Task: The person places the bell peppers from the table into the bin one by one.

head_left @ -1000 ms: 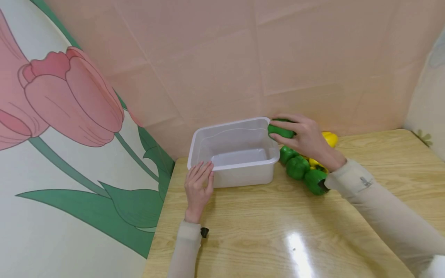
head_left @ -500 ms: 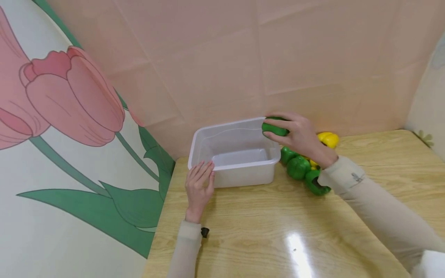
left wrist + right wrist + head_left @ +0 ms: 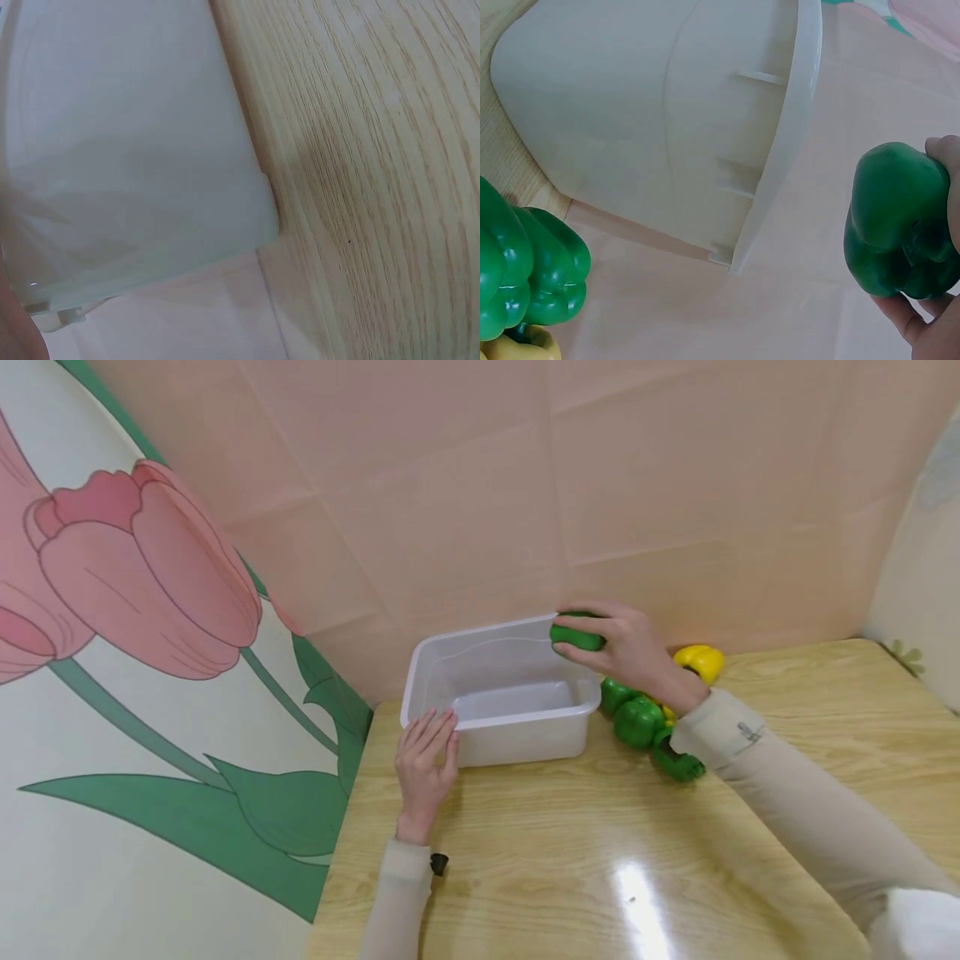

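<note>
My right hand (image 3: 626, 647) grips a green bell pepper (image 3: 577, 632) over the right back corner of a white plastic bin (image 3: 521, 742). In the right wrist view the same bell pepper (image 3: 900, 217) shows its stem end, with fingers and thumb around it, above the level of the bin's rim (image 3: 787, 142). My left hand (image 3: 425, 767) lies with its fingers fairly straight on the bin's front left rim. The left wrist view shows mostly the bin's outer wall (image 3: 135, 135) and only a sliver of that hand (image 3: 16, 330).
Right of the bin, several green bell peppers (image 3: 639, 722) lie grouped with yellow ones (image 3: 699, 662) on the wooden table (image 3: 540, 843). A pinkish cover (image 3: 450, 510) hangs behind. A wall with painted tulips (image 3: 142, 568) borders the left side.
My right hand has carried the green bell pepper leftward, from beside the bin's right rim to over its back corner. My left hand keeps its place on the rim.
</note>
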Tool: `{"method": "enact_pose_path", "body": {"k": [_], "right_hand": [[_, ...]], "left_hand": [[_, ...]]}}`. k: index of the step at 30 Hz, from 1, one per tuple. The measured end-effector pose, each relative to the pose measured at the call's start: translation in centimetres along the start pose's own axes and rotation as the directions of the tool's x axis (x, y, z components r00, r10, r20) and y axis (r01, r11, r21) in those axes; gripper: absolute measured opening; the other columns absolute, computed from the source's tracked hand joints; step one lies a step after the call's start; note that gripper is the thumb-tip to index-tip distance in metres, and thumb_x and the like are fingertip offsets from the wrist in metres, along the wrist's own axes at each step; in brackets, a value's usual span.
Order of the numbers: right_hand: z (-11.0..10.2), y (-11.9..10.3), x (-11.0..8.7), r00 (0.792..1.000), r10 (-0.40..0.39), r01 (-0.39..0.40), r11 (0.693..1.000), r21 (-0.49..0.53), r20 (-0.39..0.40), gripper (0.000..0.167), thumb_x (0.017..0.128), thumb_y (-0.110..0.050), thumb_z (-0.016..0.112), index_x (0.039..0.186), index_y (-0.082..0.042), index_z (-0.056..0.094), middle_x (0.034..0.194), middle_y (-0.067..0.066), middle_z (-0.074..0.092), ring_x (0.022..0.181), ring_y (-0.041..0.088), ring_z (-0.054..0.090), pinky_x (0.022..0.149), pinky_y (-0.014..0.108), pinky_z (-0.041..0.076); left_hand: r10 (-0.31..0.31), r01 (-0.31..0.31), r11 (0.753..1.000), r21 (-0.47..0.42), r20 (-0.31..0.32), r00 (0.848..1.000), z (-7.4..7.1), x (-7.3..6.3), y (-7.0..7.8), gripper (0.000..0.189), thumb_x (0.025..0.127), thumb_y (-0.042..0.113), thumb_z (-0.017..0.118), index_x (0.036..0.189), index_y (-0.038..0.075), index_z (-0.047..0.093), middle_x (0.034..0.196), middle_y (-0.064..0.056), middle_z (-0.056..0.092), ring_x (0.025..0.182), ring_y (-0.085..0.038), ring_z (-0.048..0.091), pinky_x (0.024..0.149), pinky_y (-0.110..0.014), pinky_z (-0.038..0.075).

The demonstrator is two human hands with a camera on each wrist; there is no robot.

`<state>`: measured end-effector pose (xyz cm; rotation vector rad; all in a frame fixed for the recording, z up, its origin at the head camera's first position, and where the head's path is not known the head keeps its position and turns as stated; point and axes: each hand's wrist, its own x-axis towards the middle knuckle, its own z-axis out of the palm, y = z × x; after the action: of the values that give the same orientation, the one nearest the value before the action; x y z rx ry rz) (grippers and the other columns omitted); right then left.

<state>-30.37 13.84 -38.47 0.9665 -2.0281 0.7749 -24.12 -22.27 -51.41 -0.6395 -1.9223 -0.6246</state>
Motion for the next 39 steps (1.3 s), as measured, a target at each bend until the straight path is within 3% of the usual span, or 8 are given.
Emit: {"method": "enact_pose_path", "body": {"k": [22, 39], "right_hand": [[1.7, 0.2, 2.1, 0.994, 0.069, -0.070, 0.997, 0.010, 0.079, 0.039, 0.087, -0.024, 0.091, 0.122, -0.008, 0.081, 0.132, 0.011, 0.076, 0.115, 0.031, 0.074, 0.091, 0.050, 0.062], [3.1, 0.1, 3.6, 0.988, 0.081, -0.086, 0.996, 0.031, 0.133, 0.037, 0.089, -0.024, 0.089, 0.123, -0.010, 0.081, 0.131, 0.011, 0.076, 0.117, 0.033, 0.072, 0.097, 0.052, 0.060]], "left_hand": [[-0.001, 0.001, 1.000, -0.001, 0.004, 1.000, 0.3, -0.1, 0.0, 0.027, 0.095, 0.012, 0.077, 0.121, 0.008, 0.081, 0.127, -0.009, 0.078, 0.123, -0.037, 0.072, 0.102, -0.063, 0.055], [0.008, -0.008, 1.000, 0.002, -0.002, 1.000, 0.1, -0.2, -0.2, 0.028, 0.093, 0.009, 0.078, 0.120, 0.007, 0.081, 0.126, -0.010, 0.079, 0.122, -0.038, 0.073, 0.100, -0.065, 0.055]]}}
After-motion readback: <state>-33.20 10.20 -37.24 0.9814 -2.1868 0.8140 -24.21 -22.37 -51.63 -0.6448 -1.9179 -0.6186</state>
